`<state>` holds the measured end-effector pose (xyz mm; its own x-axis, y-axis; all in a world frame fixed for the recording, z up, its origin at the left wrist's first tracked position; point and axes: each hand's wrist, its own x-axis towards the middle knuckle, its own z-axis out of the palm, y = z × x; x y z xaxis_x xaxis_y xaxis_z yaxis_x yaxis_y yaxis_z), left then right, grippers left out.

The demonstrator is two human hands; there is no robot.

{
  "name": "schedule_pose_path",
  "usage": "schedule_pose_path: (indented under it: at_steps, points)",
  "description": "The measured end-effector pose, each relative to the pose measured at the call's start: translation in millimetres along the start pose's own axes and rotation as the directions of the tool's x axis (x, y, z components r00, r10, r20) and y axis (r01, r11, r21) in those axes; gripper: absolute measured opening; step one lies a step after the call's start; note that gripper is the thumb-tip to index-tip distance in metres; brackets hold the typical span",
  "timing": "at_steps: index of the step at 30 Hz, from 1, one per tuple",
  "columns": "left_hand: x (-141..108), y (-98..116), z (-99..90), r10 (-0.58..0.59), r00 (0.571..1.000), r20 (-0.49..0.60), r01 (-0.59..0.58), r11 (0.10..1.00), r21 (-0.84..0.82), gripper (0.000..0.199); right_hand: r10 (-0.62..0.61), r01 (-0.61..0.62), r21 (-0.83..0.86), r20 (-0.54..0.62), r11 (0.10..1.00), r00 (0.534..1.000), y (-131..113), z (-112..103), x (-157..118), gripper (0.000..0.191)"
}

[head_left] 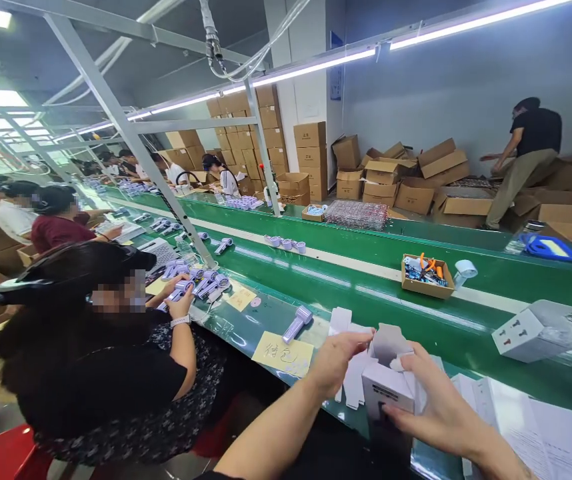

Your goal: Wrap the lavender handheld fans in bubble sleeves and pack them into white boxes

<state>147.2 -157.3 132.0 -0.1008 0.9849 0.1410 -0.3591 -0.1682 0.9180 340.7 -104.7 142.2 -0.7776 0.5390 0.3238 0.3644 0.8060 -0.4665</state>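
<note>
Centrally, the left hand (335, 363) pinches a flap of an open white carton (389, 388) near the bench (269, 312) edge; the right hand (439, 403) clasps its sides. Light pressure, walls square, should spare creases. Flat cartons (541, 427) crowd rightward; the green belt (336, 273) beyond offers more room.
</note>
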Motion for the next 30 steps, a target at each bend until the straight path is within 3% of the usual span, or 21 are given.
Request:
schedule_pose_path:
  at_steps: [2,4,6,8,10,13,15,16,18,19,20,22,23,24,26,28,30]
  points:
    - [5.2,-1.6,-3.8,-0.101,0.985,0.139,0.134,0.957,-0.259,0.046,-0.017,0.010,0.084,0.086,0.996,0.996,-1.0,-6.2,-1.7,0.033]
    - [7.2,-1.3,-6.0,-0.172,0.929,0.327,0.283,0.901,-0.330,0.065,-0.055,0.030,0.165,0.150,0.986,0.987,-3.0,-11.6,-3.0,0.037]
    - [5.6,1.4,-6.1,-0.197,0.873,0.446,0.324,0.918,-0.230,0.075,-0.065,0.027,0.199,0.188,0.980,0.980,-4.8,-16.0,-3.5,0.041]
    - [3.0,4.8,-3.5,-0.180,0.867,0.465,0.224,0.974,-0.040,0.067,-0.044,0.006,0.184,0.205,0.983,0.978,-6.5,-18.6,-3.4,0.041]
    - [1.6,5.2,2.3,-0.157,0.911,0.382,0.113,0.985,0.133,0.052,-0.026,-0.006,0.158,0.204,0.987,0.979,-9.5,-18.1,-3.9,0.041]
    - [-0.1,-2.6,13.9,-0.068,0.995,0.073,0.050,0.972,0.229,0.039,0.068,-0.071,0.037,0.089,0.997,0.994,-17.9,-6.6,-8.9,0.055]
    - [-3.6,-8.0,18.4,0.014,0.997,-0.081,0.009,0.962,0.274,0.036,0.131,-0.135,-0.058,-0.066,0.989,0.989,-24.4,8.2,-16.4,0.079]
    - [-6.0,-8.6,18.4,0.058,0.995,-0.081,-0.030,0.950,0.311,0.037,0.138,-0.152,-0.078,-0.157,0.985,0.978,-27.1,16.2,-21.1,0.088]
    - [-10.1,-4.0,13.8,0.115,0.989,0.091,-0.142,0.910,0.389,0.035,0.099,-0.122,-0.060,-0.291,0.991,0.952,-31.1,29.7,-31.5,0.092]
    - [-10.7,0.6,10.0,0.094,0.964,0.249,-0.191,0.895,0.402,0.033,0.073,-0.092,-0.042,-0.335,0.995,0.940,-32.4,33.9,-36.8,0.087]
    - [-10.2,5.7,6.2,0.038,0.911,0.410,-0.208,0.901,0.380,0.034,0.056,-0.073,-0.033,-0.359,0.997,0.932,-33.6,36.1,-41.8,0.081]
    - [-6.3,13.2,1.9,-0.093,0.793,0.602,-0.075,0.966,0.248,0.038,0.058,-0.080,-0.047,-0.363,0.996,0.930,-35.8,35.4,-50.8,0.075]
    - [-3.9,14.1,2.4,-0.139,0.764,0.630,0.056,0.987,0.151,0.043,0.073,-0.103,-0.064,-0.366,0.993,0.928,-37.0,33.4,-54.6,0.076]
    - [-2.2,12.6,4.9,-0.176,0.765,0.620,0.186,0.981,0.049,0.048,0.091,-0.131,-0.084,-0.369,0.988,0.925,-38.3,31.1,-57.9,0.079]
    - [-1.9,4.2,13.8,-0.241,0.810,0.535,0.350,0.930,-0.110,0.060,0.126,-0.172,-0.106,-0.350,0.979,0.928,-40.5,27.3,-63.5,0.086]
    - [-6.6,-6.6,23.8,-0.293,0.838,0.460,0.401,0.903,-0.155,0.067,0.162,-0.198,-0.095,-0.299,0.976,0.940,-41.6,25.6,-68.4,0.088]
    - [-14.3,-14.9,31.1,-0.314,0.863,0.396,0.399,0.904,-0.152,0.061,0.193,-0.215,-0.067,-0.238,0.974,0.952,-40.8,25.7,-73.3,0.090]
